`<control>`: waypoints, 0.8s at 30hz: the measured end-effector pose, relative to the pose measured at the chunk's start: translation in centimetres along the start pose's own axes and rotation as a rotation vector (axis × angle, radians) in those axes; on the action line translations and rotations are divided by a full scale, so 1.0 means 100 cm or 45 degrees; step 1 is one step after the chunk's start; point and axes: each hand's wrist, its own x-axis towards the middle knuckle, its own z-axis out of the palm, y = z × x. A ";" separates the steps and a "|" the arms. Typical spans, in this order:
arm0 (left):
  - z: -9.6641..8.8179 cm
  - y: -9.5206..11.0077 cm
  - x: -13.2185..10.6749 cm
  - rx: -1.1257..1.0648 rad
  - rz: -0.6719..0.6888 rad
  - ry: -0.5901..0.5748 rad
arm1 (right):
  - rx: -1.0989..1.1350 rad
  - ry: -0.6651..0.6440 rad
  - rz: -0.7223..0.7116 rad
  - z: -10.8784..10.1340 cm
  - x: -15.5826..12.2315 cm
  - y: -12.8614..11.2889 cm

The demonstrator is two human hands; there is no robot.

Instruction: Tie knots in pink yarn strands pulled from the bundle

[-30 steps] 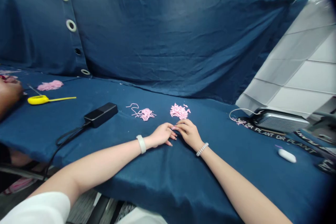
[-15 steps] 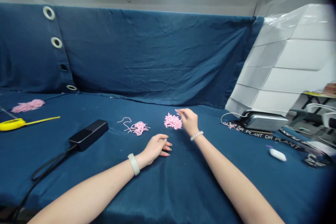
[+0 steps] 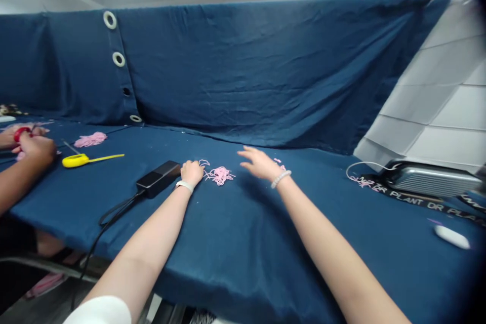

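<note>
Head view: a person's bare hands were spread over loose pink yarn on a blue cloth (image 3: 243, 243)

The left hand (image 3: 192, 172) sat curled on the cloth, its fingers (image 3: 196, 166) bunched beside a thin loop of pink yarn (image 3: 204, 163) and just past a black power adapter (image 3: 157, 178); whether they held a strand could not be told. The right hand (image 3: 260, 163) was empty, fingers spread wide above the cloth. Between the hands lay a tangle of pink yarn (image 3: 219, 175), with a few pink scraps (image 3: 278, 160) just beyond the right hand. At far left, a co-worker's hands (image 3: 34, 148) were near a yellow tape measure (image 3: 75, 160); a ribbed silver case (image 3: 429, 179) lay well to the right
</note>
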 end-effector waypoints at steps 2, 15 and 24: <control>0.003 -0.005 0.001 -0.022 -0.016 0.012 | 0.023 0.026 0.034 0.023 -0.001 -0.011; -0.009 0.075 -0.032 -0.863 0.191 -0.386 | 0.885 0.247 0.287 0.014 -0.004 -0.017; -0.007 0.094 -0.072 -0.729 0.385 -0.678 | 0.910 -0.252 0.129 -0.011 -0.005 -0.028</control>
